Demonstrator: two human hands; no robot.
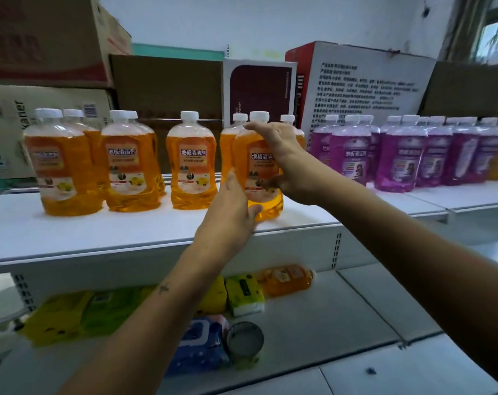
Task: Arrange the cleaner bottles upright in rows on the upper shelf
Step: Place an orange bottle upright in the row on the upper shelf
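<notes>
While it stands upright near the front of the white upper shelf (pixel 99 235), the orange plastic cleaner bottle (pixel 257 178) is gripped by both hands: left hand (pixel 230 212) fingers curled round its base, right hand (pixel 282 155) fingers clasping its shoulder.

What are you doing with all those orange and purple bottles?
A person is tidying floor-cleaner bottles on the upper shelf. Both hands are on one orange bottle near the shelf's front: the left hand holds its lower side, and the right hand reaches across its shoulder and label. More orange bottles stand upright to the left, and purple bottles stand in rows to the right. One orange bottle lies on its side on the lower shelf.
</notes>
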